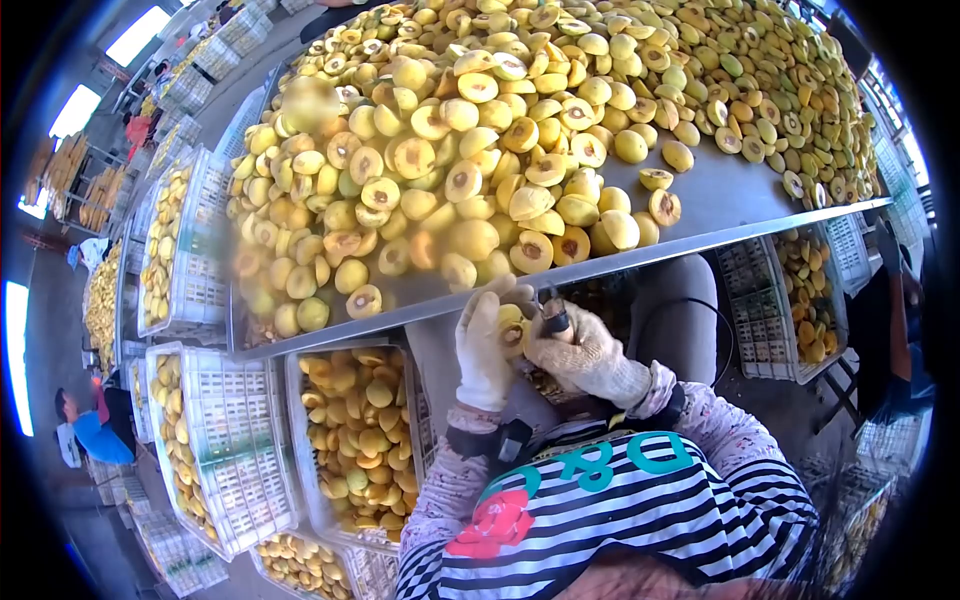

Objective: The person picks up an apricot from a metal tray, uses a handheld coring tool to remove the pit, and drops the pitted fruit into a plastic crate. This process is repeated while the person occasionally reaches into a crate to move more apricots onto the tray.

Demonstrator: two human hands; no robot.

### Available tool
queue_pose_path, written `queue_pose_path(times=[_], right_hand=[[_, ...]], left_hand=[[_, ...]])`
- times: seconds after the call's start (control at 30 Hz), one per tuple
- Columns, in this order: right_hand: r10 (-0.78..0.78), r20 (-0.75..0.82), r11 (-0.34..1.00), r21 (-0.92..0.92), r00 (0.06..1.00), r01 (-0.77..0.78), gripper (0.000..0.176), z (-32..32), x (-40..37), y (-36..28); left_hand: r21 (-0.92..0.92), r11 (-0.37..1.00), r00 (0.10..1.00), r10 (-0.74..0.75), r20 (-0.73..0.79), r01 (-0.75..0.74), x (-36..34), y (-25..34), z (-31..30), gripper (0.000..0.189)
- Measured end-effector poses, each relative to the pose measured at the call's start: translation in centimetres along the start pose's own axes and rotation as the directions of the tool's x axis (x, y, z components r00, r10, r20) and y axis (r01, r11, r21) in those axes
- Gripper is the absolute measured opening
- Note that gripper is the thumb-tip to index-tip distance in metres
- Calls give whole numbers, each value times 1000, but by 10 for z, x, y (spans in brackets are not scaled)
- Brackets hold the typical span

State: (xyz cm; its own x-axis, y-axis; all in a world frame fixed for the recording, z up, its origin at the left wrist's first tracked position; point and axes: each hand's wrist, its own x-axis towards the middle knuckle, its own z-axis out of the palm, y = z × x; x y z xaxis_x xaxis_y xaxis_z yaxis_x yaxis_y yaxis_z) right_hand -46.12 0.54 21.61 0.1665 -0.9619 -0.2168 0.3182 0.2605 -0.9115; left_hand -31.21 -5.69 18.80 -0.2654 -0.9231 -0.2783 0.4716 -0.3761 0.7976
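Note:
Both hands wear pale knitted gloves and meet just in front of the metal table's near edge. My left hand is curled around a yellow halved fruit, whose cut face shows. In my right hand is a tool with a dark and wooden handle, held close against the fruit; its tip is too small to make out. A large heap of halved yellow fruit covers much of the metal table beyond my hands.
Crates of fruit stand below the table at the left, including a white crate and another crate. A dark crate is at the right. A person in blue is far left; a dark-clothed person is right.

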Motion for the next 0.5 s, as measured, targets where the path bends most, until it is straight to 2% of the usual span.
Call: queue_pose_path(times=[0.03,0.07,0.1,0.17,0.2,0.23,0.3,0.37,0.43,0.5], right_hand=[[-296,-155,922,-305,942,240,24,6,6,6],[-188,-196,929,-354,962,110,37,6,11,5],[-301,-164,817,-552,940,165,45,10,10,0],[-176,-184,764,-646,967,16,52,10,16,17],[-164,-184,703,-711,969,-16,54,11,13,15],[-246,-151,714,-697,957,73,52,14,11,22],[-217,-173,616,-787,961,-3,42,25,4,14],[-135,-251,644,-757,958,-107,35,33,0,14],[-46,-283,686,-706,958,-176,33,30,1,18],[-4,-330,702,-673,944,-233,33,33,0,17]], left_hand=[[23,998,998,-51,-20,52,-8,7,3,36],[114,992,999,-54,3,53,-13,8,6,42],[147,987,998,70,6,-70,-11,-8,4,42],[291,926,970,219,108,-241,-2,-18,-19,39],[292,914,960,267,88,-281,-4,-19,-17,36],[291,900,945,319,65,-324,-7,-25,-14,33],[255,890,924,382,30,-377,-2,-41,-27,29],[299,881,921,389,-18,-366,-9,-37,-21,28],[475,733,845,533,43,-486,-14,-32,-14,28],[512,671,808,584,80,-536,-13,-37,-15,28]])
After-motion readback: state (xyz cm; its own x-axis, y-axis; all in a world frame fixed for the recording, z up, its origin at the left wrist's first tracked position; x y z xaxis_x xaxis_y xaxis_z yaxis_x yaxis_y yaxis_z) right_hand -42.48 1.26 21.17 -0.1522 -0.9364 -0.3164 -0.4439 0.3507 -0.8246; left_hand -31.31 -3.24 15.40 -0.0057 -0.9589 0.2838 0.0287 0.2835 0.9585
